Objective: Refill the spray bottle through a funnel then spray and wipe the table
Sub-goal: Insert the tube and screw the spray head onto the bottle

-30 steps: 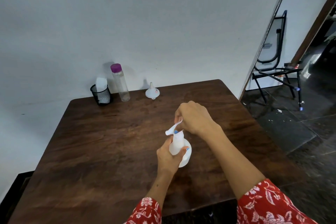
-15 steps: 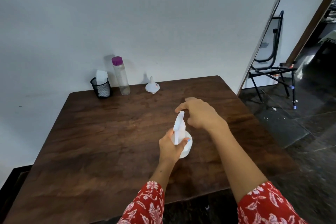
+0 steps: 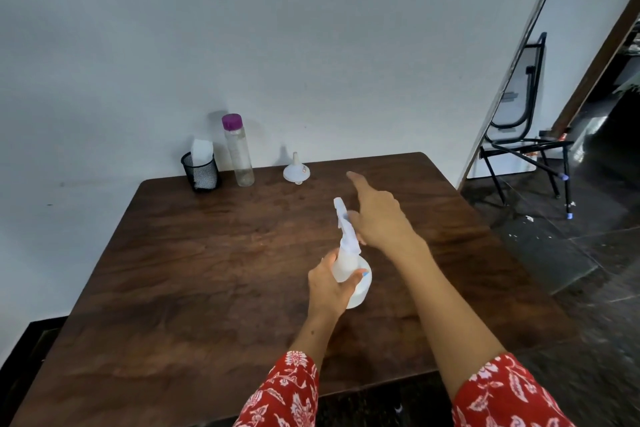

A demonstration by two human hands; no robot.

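Spray bottle [image 3: 349,274]: upright mid-tabletop [image 3: 207,270], neck gripped by left hand [image 3: 329,284]; sprayer head appears still fitted. Right hand [image 3: 377,218]: released, fingers extended just beyond the bottle, towards funnel [image 3: 296,172] well behind it. Advice: keep the bottle steadied; fetch the funnel spout-down.

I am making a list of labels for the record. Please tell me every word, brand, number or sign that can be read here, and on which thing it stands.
No text here can be read.
funnel: a small sticker with a red mark, too small to read.
clear bottle: faint markings on its side, too blurred to read.
spray bottle: no label visible.
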